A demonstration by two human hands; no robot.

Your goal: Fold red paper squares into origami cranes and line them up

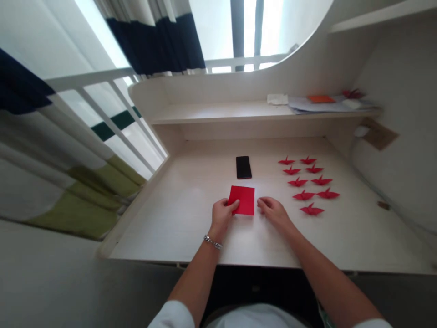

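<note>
A red square sheet of paper (243,199) lies flat on the pale desk (191,218). My left hand (222,213) pinches its near left corner, thumb on top. My right hand (272,210) rests on the desk just right of the sheet, fingers curled, touching or almost touching its near right edge. A metal bracelet circles my left wrist.
Several red folded paper cranes (307,184) sit in two rows on the right. A black phone (243,167) lies beyond the sheet. The shelf behind holds papers and an orange sheet (320,99). A railing and curtains stand on the left.
</note>
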